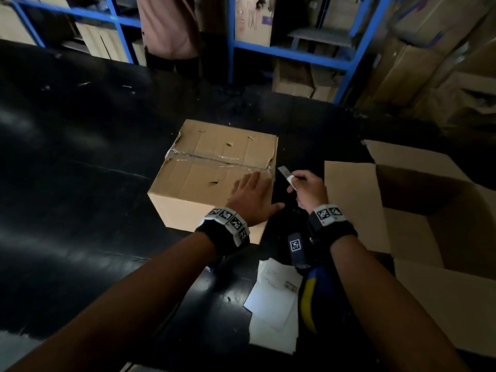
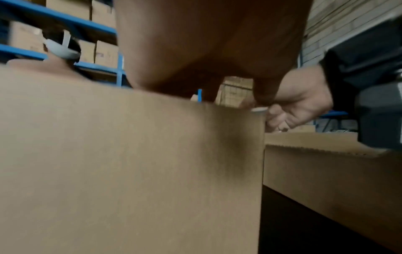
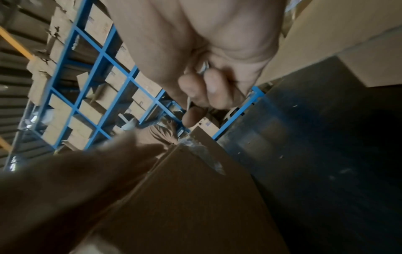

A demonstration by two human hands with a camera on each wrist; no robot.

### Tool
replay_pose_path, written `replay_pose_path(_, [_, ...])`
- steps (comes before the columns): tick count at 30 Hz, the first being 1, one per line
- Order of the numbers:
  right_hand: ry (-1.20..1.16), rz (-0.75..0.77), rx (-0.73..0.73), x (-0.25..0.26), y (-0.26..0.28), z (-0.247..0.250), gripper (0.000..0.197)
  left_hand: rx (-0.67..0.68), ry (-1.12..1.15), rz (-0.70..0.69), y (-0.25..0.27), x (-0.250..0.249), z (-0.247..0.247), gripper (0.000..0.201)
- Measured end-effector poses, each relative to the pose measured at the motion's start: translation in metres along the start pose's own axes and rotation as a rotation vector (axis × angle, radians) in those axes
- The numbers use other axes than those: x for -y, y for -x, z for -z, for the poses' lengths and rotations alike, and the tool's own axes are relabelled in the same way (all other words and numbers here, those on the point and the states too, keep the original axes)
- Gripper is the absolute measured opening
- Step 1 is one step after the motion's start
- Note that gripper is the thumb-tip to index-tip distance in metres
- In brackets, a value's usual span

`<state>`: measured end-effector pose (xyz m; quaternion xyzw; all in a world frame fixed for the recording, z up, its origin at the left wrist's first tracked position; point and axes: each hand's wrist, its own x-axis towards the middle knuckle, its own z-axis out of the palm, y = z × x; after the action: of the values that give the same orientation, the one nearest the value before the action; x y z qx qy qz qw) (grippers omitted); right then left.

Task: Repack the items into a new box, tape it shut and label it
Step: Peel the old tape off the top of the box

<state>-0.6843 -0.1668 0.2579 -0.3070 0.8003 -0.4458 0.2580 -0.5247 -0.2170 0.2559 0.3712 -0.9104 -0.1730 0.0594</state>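
Note:
A worn cardboard box (image 1: 204,167) sealed with clear tape (image 1: 214,158) stands mid-table; the left wrist view shows its side wall (image 2: 130,171). My left hand (image 1: 252,196) lies flat with straight fingers on its near right top corner. My right hand (image 1: 308,189) hovers just right of that corner and grips a small utility knife (image 1: 288,177), blade pointing up and left toward the taped seam. In the right wrist view the fingers (image 3: 213,86) curl round the thin knife above the box's taped corner (image 3: 202,154). An open new box (image 1: 418,210) with spread flaps sits to the right.
White paper sheets (image 1: 273,304) and a blue-and-yellow tape dispenser (image 1: 314,299) lie on the black table (image 1: 80,183) near my right forearm. Blue shelving (image 1: 295,55) stacked with cartons lines the back. Another person (image 1: 169,30) stands behind the table.

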Motion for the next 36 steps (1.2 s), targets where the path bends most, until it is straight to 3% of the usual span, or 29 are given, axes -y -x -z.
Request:
replay_pose_path(2, [0.019, 0.021, 0.027, 0.007, -0.006, -0.006, 0.019, 0.058, -0.088, 0.026, -0.003, 0.002, -0.008, 0.087])
replay_pose_path(5, [0.066, 0.044, 0.062, 0.014, -0.012, -0.008, 0.024, 0.031, -0.120, 0.020, 0.001, 0.009, -0.012, 0.092])
replay_pose_path(12, [0.180, 0.116, 0.176, 0.016, -0.007, -0.011, 0.021, 0.014, -0.246, -0.013, 0.029, 0.031, 0.010, 0.086])
replay_pose_path(18, [0.189, 0.082, 0.100, 0.020, -0.001, -0.007, 0.023, -0.084, -0.147, -0.004, 0.017, 0.026, 0.015, 0.079])
replay_pose_path(22, [0.188, 0.064, 0.085, 0.025, 0.001, -0.005, 0.022, 0.130, -0.211, 0.002, 0.009, 0.029, 0.002, 0.092])
replay_pose_path(26, [0.174, 0.058, 0.067, 0.028, 0.004, -0.007, 0.020, 0.195, -0.221, -0.022, 0.011, 0.037, 0.003, 0.086])
replay_pose_path(36, [0.146, 0.020, 0.024, 0.030, 0.019, -0.027, 0.019, 0.086, -0.084, -0.078, 0.031, 0.075, 0.008, 0.086])
